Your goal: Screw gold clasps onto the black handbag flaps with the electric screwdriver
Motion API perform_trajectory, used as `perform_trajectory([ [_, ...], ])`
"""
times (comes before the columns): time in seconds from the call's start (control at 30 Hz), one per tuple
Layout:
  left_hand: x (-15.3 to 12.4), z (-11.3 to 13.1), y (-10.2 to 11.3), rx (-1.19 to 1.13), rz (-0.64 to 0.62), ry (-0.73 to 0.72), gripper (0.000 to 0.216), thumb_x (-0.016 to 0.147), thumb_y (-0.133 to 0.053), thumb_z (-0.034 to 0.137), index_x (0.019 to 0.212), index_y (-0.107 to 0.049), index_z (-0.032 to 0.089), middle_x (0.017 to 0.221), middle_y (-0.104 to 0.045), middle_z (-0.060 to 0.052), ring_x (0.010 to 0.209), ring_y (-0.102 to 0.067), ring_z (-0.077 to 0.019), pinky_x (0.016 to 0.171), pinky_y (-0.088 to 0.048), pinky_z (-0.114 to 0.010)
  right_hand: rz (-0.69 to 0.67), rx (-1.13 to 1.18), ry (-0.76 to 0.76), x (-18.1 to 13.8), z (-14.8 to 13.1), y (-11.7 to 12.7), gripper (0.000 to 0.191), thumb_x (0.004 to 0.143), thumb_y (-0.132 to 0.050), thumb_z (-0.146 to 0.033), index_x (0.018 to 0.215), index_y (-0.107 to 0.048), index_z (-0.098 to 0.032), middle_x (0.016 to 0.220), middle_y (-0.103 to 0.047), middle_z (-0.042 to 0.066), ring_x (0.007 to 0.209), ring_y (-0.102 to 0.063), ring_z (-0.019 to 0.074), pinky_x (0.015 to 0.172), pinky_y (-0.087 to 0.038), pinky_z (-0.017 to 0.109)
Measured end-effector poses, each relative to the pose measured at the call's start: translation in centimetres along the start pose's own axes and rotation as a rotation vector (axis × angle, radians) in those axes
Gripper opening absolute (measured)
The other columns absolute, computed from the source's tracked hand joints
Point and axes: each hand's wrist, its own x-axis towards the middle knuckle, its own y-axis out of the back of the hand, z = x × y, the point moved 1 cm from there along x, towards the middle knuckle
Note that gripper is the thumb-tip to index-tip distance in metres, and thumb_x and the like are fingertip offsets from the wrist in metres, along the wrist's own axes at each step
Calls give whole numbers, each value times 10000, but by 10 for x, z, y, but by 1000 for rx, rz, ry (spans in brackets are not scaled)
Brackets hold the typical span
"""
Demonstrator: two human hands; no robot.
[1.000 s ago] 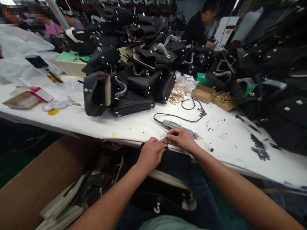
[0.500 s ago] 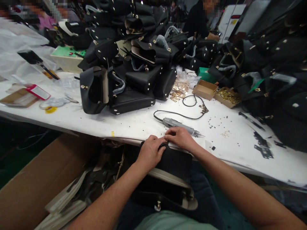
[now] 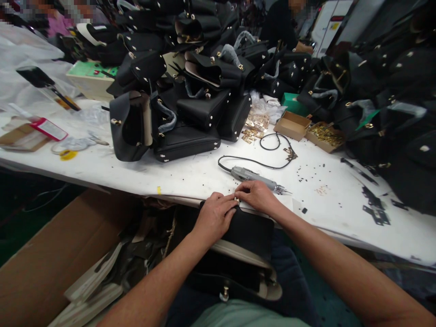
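Observation:
A black handbag (image 3: 252, 234) with a pale lining lies open across my lap, its far edge at the table's front edge. My left hand (image 3: 216, 215) presses over that far edge, fingers bent and close together on the leather. Touching its fingertips, my right hand (image 3: 255, 195) pinches at a small shiny metal piece (image 3: 237, 200), mostly hidden by the fingers. Nearer to me, a metal clasp (image 3: 224, 294) shows on the bag's front. Just beyond my right hand, a grey electric screwdriver (image 3: 254, 177) lies on the table with its bit pointing right.
Black handbags (image 3: 204, 109) are piled along the back of the white table (image 3: 177, 179). Cardboard trays (image 3: 292, 126), loose gold fittings (image 3: 254, 127) and black metal plates (image 3: 374, 206) lie to the right. A large carton (image 3: 68, 245) stands at lower left. Another person (image 3: 279, 25) is at the back.
The shiny metal piece shows more plainly between my fingertips. My left fingers have shifted slightly toward the right hand; the bag stays put. The view has turned slightly.

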Motion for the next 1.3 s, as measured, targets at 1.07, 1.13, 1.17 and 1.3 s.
perform_trajectory([
  [1.07,3,1,3,45,-69,32,312,943,-568,145,1234,-638,232,1329,-641,-48,1052,-553,-235,930,-504,-446,158,-96,-31,-10,5,-7,140,869,-640,-278,824,-768,-243,851,-761,-2,799,-684,188,745,-465,286],
  [1.13,4,2,2,75,-76,31,325,947,-560,147,1251,-631,233,1345,-629,-54,1066,-552,-239,930,-505,-449,160,-101,-29,-9,5,-7,143,870,-638,-279,826,-768,-240,849,-761,0,797,-685,188,726,-462,286],
  [1.17,4,2,2,93,-81,30,327,949,-555,148,1255,-630,233,1356,-620,-56,1077,-550,-242,930,-505,-450,158,-106,-28,-9,5,-7,144,871,-637,-280,830,-769,-240,850,-761,1,796,-685,189,721,-460,287],
  [1.3,4,6,4,169,-115,19,337,957,-540,163,1275,-620,242,1378,-601,-61,1085,-544,-249,918,-510,-454,154,-135,-46,-8,4,-6,137,869,-643,-276,831,-770,-245,845,-762,-2,787,-686,192,722,-458,291],
])
